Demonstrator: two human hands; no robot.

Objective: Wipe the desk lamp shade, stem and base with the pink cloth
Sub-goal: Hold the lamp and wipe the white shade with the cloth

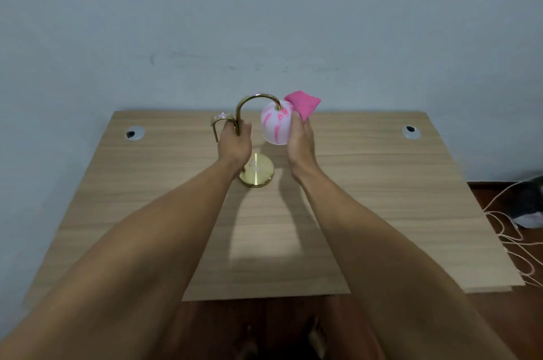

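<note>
Desk lamp [255, 136] stands mid-desk [382, 198]; left hand [235, 143] closed round brass stem [239, 115], right hand [299, 139] pinching pink cloth [302, 104] against far side of shade [276, 124]. Looks like shade stage, stem and base [257, 173] likely left. Desk bare all round, wall [264, 21] close behind

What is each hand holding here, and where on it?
The left hand grips the lamp's gold stem on its upright part, below the curve. The right hand holds the pink cloth bunched against the shade's right side.
</note>
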